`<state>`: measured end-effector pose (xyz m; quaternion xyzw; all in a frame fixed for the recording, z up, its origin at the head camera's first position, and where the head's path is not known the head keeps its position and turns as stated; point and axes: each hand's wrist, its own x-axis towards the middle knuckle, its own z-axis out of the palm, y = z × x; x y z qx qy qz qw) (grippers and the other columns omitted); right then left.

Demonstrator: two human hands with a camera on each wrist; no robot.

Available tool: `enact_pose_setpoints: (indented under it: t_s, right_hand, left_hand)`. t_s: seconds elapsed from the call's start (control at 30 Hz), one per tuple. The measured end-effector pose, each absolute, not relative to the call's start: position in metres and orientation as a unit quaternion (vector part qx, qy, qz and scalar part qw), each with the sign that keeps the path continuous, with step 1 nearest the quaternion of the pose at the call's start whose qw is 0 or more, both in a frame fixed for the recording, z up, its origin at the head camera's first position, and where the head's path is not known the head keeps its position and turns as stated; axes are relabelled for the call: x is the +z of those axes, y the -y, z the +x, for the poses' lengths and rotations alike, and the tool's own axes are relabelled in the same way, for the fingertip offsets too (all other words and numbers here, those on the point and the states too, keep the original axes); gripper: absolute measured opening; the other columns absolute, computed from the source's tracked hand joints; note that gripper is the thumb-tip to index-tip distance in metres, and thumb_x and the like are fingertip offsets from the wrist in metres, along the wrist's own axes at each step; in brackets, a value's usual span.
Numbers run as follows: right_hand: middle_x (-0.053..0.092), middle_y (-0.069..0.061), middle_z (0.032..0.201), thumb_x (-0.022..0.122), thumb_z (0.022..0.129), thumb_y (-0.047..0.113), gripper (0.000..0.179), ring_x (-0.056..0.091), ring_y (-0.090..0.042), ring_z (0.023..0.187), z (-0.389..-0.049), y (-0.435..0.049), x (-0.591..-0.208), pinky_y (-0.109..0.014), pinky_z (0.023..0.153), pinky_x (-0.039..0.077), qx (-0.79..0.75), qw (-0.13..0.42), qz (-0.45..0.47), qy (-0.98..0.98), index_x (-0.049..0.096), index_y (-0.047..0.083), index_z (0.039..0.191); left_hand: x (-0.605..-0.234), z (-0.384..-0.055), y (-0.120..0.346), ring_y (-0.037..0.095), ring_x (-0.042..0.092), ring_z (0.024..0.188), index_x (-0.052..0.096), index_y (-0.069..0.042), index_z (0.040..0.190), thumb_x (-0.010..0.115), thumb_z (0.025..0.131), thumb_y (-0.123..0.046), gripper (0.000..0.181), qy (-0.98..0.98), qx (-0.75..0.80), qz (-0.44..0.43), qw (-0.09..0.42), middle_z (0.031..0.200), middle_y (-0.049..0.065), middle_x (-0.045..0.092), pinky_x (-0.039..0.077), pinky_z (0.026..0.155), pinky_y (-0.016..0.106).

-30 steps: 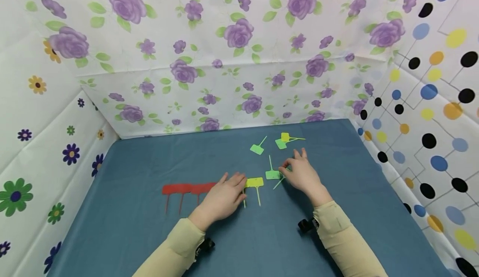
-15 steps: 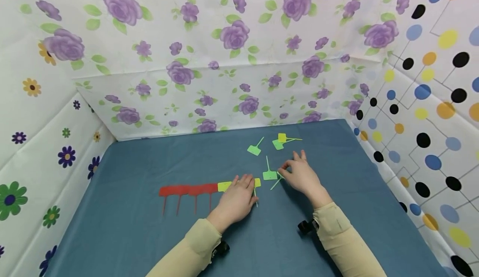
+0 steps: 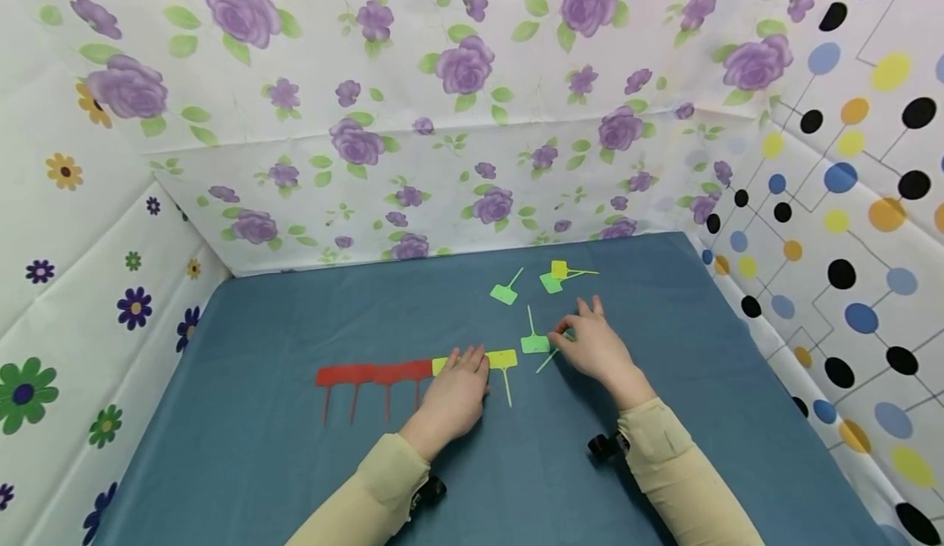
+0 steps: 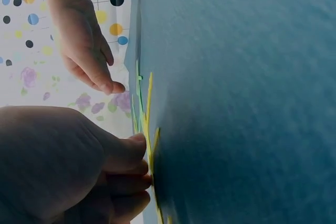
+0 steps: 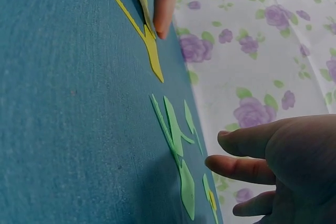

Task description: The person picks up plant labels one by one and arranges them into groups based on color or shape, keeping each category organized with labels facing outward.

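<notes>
Resting our left hand (image 3: 451,402), straight-fingered, on yellow T-shaped plant labels (image 3: 504,359) beside red labels (image 3: 372,374), likely steadying the row, we hover a relaxed, empty right hand (image 3: 599,349) near green labels (image 3: 535,345).

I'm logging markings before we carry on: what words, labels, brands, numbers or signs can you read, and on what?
None can be read.
Red tags, yellow tags, green tags: no legible text; any faint marks are too small to tell.
Black wrist cameras: too small to read any marking.
</notes>
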<state>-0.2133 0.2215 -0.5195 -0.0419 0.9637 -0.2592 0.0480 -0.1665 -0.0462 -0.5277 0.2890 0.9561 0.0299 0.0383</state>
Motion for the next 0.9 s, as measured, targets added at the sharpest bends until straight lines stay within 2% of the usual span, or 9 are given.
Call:
enact_pose_setpoints:
  t_s: [0.27, 0.37, 0.5, 0.6, 0.73, 0.9]
  right_hand:
    - [0.023, -0.037, 0.168, 0.069, 0.107, 0.035, 0.029, 0.001, -0.055, 0.160, -0.214, -0.221, -0.518, -0.075, 0.110, 0.041, -0.260, 0.047, -0.045, -0.964, 0.080, 0.009, 0.115]
    - [0.023, -0.037, 0.168, 0.068, 0.108, 0.034, 0.032, 0.002, -0.056, 0.159, -0.215, -0.216, -0.518, -0.076, 0.113, 0.038, -0.261, 0.053, -0.056, -0.962, 0.077, 0.008, 0.125]
    - [0.025, -0.034, 0.169, 0.068, 0.108, 0.035, 0.050, 0.006, -0.055, 0.160, -0.219, -0.203, -0.519, -0.074, 0.118, 0.032, -0.261, 0.070, -0.092, -0.958, 0.063, 0.007, 0.149]
    - [0.026, -0.030, 0.171, 0.068, 0.107, 0.038, 0.064, 0.010, -0.050, 0.161, -0.225, -0.188, -0.522, -0.071, 0.122, 0.029, -0.267, 0.083, -0.130, -0.951, 0.050, 0.009, 0.161]
    - [0.021, -0.025, 0.174, 0.065, 0.109, 0.041, 0.072, 0.009, -0.045, 0.162, -0.239, -0.163, -0.526, -0.068, 0.125, 0.025, -0.283, 0.103, -0.180, -0.936, 0.036, 0.014, 0.169]
    - [0.017, -0.022, 0.176, 0.060, 0.110, 0.045, 0.074, 0.007, -0.042, 0.163, -0.258, -0.138, -0.533, -0.066, 0.127, 0.021, -0.301, 0.114, -0.208, -0.924, 0.029, 0.018, 0.172]
  left_hand:
    - [-0.528, -0.169, 0.052, 0.033, 0.041, 0.155, 0.051, 0.003, 0.157, 0.062, 0.111, -0.019, 0.052, -0.950, 0.033, 0.303, 0.074, 0.166, 0.019, 0.044, 0.029, 0.129, 0.050]
    - [-0.527, -0.170, 0.054, 0.033, 0.038, 0.156, 0.049, 0.003, 0.158, 0.062, 0.111, -0.019, 0.054, -0.947, 0.038, 0.308, 0.089, 0.168, 0.018, 0.041, 0.028, 0.129, 0.051]
    - [-0.528, -0.169, 0.055, 0.032, 0.036, 0.157, 0.048, 0.002, 0.159, 0.061, 0.111, -0.021, 0.055, -0.946, 0.038, 0.307, 0.097, 0.169, 0.018, 0.039, 0.026, 0.130, 0.050]
    - [-0.529, -0.169, 0.055, 0.031, 0.036, 0.157, 0.047, 0.002, 0.160, 0.061, 0.111, -0.023, 0.056, -0.947, 0.031, 0.306, 0.095, 0.169, 0.017, 0.039, 0.026, 0.130, 0.049]
    - [-0.529, -0.168, 0.056, 0.031, 0.037, 0.157, 0.048, 0.002, 0.159, 0.062, 0.111, -0.024, 0.057, -0.948, 0.024, 0.306, 0.088, 0.169, 0.016, 0.040, 0.027, 0.129, 0.050]
    - [-0.527, -0.168, 0.057, 0.032, 0.038, 0.156, 0.049, 0.003, 0.158, 0.063, 0.110, -0.023, 0.056, -0.946, 0.029, 0.311, 0.086, 0.168, 0.017, 0.041, 0.029, 0.128, 0.052]
